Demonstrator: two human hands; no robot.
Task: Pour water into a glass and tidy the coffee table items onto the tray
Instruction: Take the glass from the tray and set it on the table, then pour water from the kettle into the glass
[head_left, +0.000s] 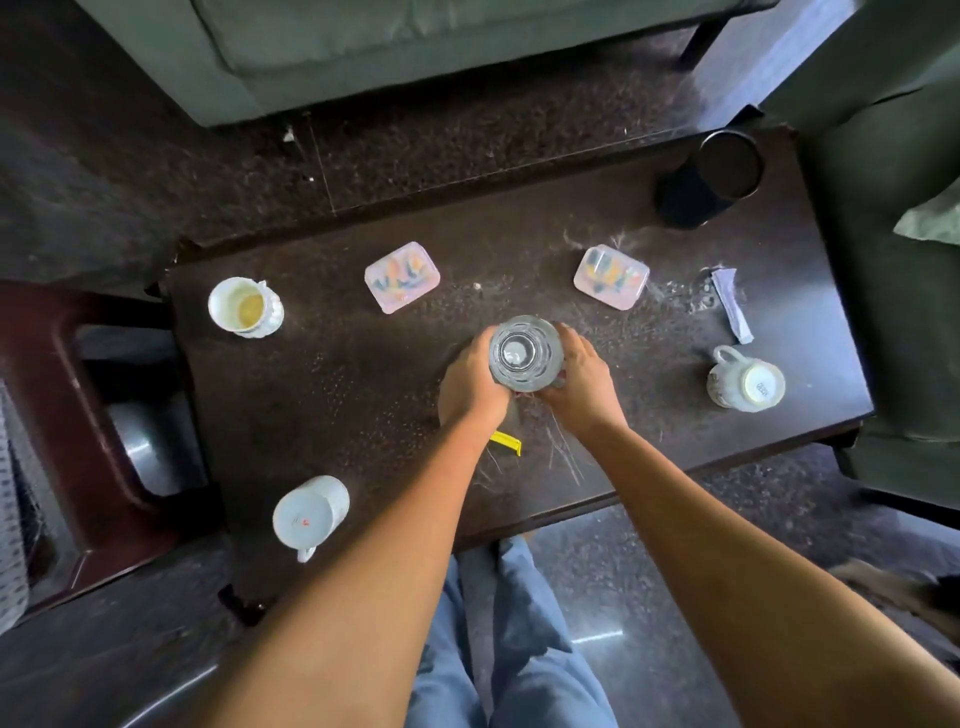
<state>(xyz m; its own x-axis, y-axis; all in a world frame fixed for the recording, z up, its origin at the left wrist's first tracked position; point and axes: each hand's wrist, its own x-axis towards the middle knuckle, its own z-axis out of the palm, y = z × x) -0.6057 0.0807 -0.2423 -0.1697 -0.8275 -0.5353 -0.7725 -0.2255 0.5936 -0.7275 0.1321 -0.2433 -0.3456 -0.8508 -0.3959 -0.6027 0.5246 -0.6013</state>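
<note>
Seen from above, we clasp a clear, ribbed drinking glass (526, 352) between both palms at the middle of a dark brown wooden coffee table (363, 374). Our left hand (475, 382) wraps the glass's left wall, our right hand (582, 382) its right, fingers curled round and touching it. Whether the glass rests on the tabletop or is lifted clear, we cannot tell.

Behind the glass lie two pale pink rectangular coasters with painted patterns, one at centre left (402, 277) and one further right (611, 276), well apart. A white china cup holding a yellowish residue (244, 307) stands upright near the table's far left corner. A second white cup (310, 513) lies tipped on its side at the near left edge, its base facing us. A third white handled cup (746, 380) lies tipped at the right. A crumpled white paper strip (731, 303) sits just behind it, and a black cylindrical tumbler (709, 179) stands at the far right corner. A small yellow scrap (505, 443) shows between our wrists.
</note>
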